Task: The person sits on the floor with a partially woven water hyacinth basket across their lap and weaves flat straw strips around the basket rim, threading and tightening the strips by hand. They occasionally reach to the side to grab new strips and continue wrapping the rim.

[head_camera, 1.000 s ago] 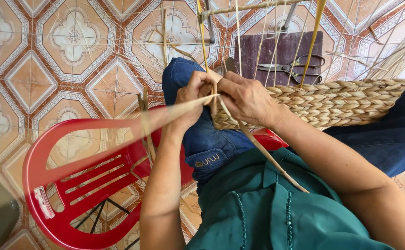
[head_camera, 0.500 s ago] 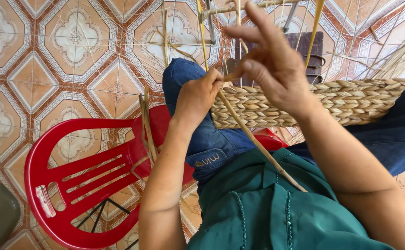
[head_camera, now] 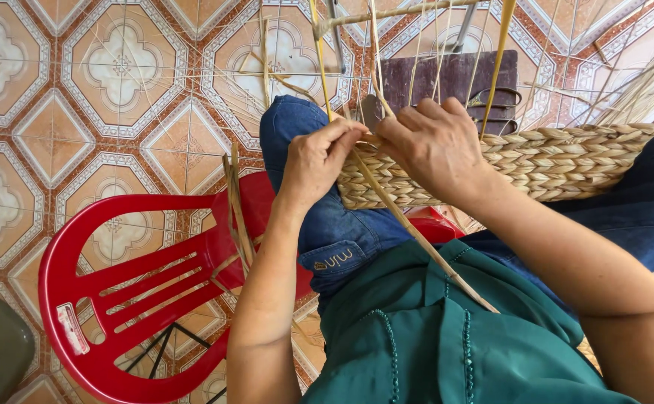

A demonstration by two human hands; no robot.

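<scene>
Both hands had closed on the woven basket lying across the lap; the right hand, raised above it half a second before, had dropped back to its rim, fingers curled over the weave; the left hand pinched a straw strand at the basket's end, suggesting another stitch begun.

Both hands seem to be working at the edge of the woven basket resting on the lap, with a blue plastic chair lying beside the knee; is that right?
Not quite: in the head view the plastic chair is red, not blue. Both the left hand and right hand are at the woven basket edge.
</scene>
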